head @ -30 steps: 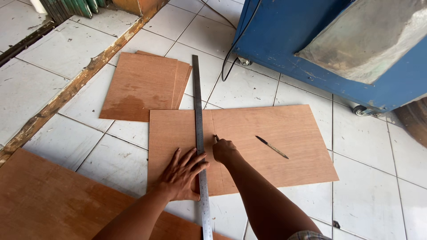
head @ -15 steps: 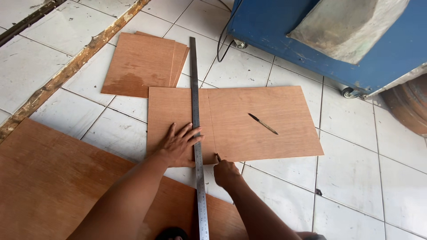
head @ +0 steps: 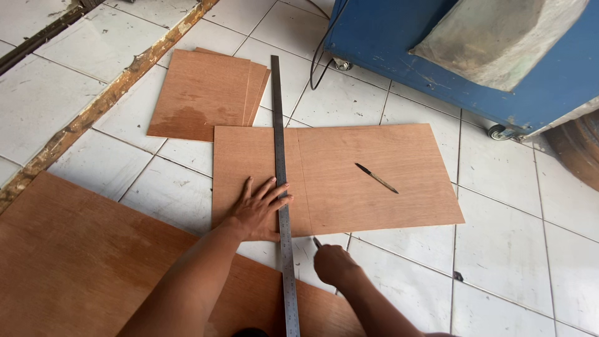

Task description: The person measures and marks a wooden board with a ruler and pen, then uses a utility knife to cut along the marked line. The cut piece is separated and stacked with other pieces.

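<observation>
Head view looks down on a white tiled floor (head: 87, 87) where a rectangular plywood sheet (head: 374, 156) lies flat. Across it runs a long metal ruler (head: 279, 168), laid lengthwise from beyond the sheet's far edge, over the sheet, and on past its near edge onto a larger plywood board (head: 75, 268) at the lower left.

Left hand (head: 259, 209) rests palm down on the sheet, fingers (head: 274, 190) spread wide and flat, gripping nothing; the fingertips press on the ruler's left edge and pin it to the wood. Right hand (head: 334, 262) sits just off the sheet's near edge, immediately right of the ruler, curled closed around a small dark-tipped tool (head: 317, 242) whose point pokes out toward the sheet's edge; what kind of tool it is cannot be told. A thin straight line shows on the sheet just right of the ruler.

Farther right of both hands, well apart from them, a slim dark pen-like tool (head: 376, 178) lies loose on the sheet. Beyond the left hand's fingers, a stack of smaller plywood pieces (head: 199, 93) lies on the floor, touching the ruler's left side. A blue wheeled machine (head: 449, 56) stands beyond the sheet, and a rough wooden strip (head: 106, 103) runs diagonally at the far left.
</observation>
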